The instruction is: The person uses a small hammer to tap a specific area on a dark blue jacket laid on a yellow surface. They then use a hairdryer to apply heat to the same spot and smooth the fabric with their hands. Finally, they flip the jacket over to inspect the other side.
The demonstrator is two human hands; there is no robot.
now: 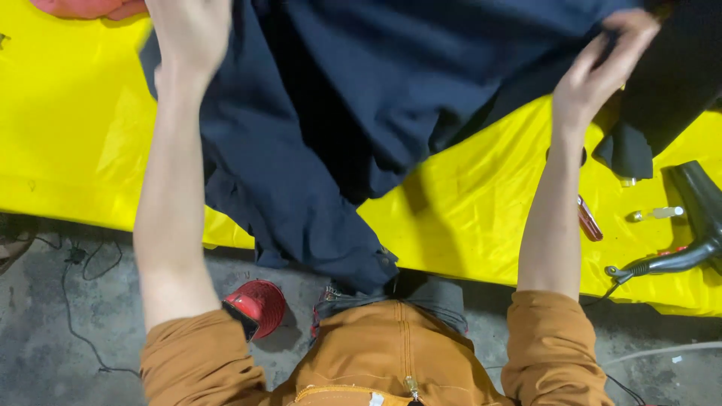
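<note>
Navy-blue garment (331, 113) hangs over the yellow worktop (481, 210), its hem draping off the near edge. Both hands, left (188, 34) and right (602, 71), pinch its upper cloth (a hairdryer (696, 225) lies nearby).

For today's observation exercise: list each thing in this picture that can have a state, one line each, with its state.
Left hand: raised, gripping the garment's edge.
Right hand: raised, fingers pinching the garment's edge.
Dark navy garment: held up, spread, lower end hanging over the table edge.
Yellow table cover: spread flat, wrinkled.
Hair dryer: lying on its side, unheld.
Red-handled tool: lying flat.
Small clear bottle: lying on its side.
</note>
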